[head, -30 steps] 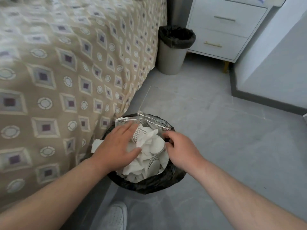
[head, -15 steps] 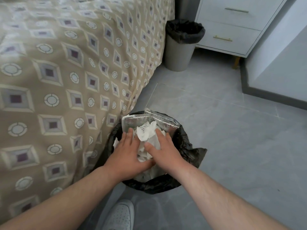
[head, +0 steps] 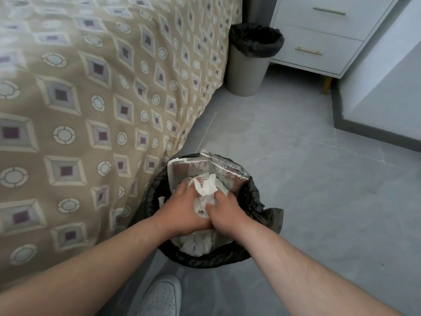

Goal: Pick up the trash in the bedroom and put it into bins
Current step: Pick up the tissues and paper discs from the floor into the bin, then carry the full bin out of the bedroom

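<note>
Our left hand [head: 182, 210] and right hand [head: 225, 213] press crumpled paper [head: 206, 188] into the bin [head: 257, 226]; it bulges between curled fingers [head: 182, 190], against a foil bag [head: 205, 166].

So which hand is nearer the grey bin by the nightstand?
Right hand, marginally. Both hands press paper into the near bin; the left hand lies further left, the grey bin up-right.

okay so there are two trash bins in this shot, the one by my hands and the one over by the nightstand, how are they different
The near bin is stuffed with white paper and a silver foil bag, pressed by the left hand and right hand; the far bin shows no trash above its rim. The far bin's grey wall shows; the near bin shows only liner. Both have black liners and stand beside the bed.
</note>
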Demonstrator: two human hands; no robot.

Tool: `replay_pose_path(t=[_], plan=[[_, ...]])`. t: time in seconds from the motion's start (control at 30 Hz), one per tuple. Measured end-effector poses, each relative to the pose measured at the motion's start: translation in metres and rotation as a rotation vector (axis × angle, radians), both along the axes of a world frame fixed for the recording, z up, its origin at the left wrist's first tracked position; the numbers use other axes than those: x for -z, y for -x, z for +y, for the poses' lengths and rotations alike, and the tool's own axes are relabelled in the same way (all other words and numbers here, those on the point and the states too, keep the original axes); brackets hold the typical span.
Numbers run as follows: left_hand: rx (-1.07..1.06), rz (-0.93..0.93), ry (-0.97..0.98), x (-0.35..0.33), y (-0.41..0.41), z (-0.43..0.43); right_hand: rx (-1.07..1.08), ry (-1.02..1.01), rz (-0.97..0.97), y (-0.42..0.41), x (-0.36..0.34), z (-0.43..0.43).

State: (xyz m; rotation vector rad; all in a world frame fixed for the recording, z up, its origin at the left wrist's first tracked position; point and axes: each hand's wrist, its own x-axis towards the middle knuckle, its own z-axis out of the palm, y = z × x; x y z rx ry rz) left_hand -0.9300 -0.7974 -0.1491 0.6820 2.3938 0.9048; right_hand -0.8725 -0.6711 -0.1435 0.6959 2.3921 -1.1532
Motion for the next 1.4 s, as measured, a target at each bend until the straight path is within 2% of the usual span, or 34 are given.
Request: replay_pose_path(t=[0.07, 0.2, 0.27, 0.33, 0.4, 0.47, 0.53, 0.67, 0.83, 1.1, 1.4], plan=[[-0.026, 0.075, 0.007, -0.019, -0.005, -0.013, -0.018, -0.036, 0.039, -0.007, -0.014, 0.004], [-0.14, 0.334, 0.005, -0.036, -0.006, -0.052, -0.013, -0.12, 0.263, -0.037, -0.052, 0.023], [-0.28, 0.208, -0.163, -0.036, -0.008, -0.06, 0.062, -0.202, 0.396, -0.049, -0.061, 0.034], [-0.449, -0.063, -0.348, -0.031, -0.008, -0.056, 0.218, -0.204, 0.436, -0.056, -0.055, 0.047], [-0.586, -0.324, -0.466, -0.028, -0.002, -0.051, 0.372, -0.061, 0.352, -0.059, -0.048, 0.053], [-0.655, -0.471, -0.506, -0.03, 0.003, -0.047, 0.469, 0.116, 0.295, -0.059, -0.039, 0.052], [-0.652, -0.539, -0.537, -0.03, 0.005, -0.036, 0.542, 0.233, 0.333, -0.053, -0.025, 0.051], [-0.632, -0.542, -0.552, -0.03, 0.02, -0.003, 0.681, 0.309, 0.425, -0.037, -0.016, 0.071], [-0.645, -0.548, -0.534, -0.067, 0.051, 0.05, 0.714, 0.303, 0.462, -0.013, -0.057, 0.124], [-0.555, -0.559, -0.534, -0.21, 0.068, 0.117, 0.79, 0.273, 0.544, -0.008, -0.202, 0.189], [-0.464, -0.572, -0.493, -0.469, 0.056, 0.143, 0.847, 0.253, 0.506, -0.034, -0.455, 0.207]])
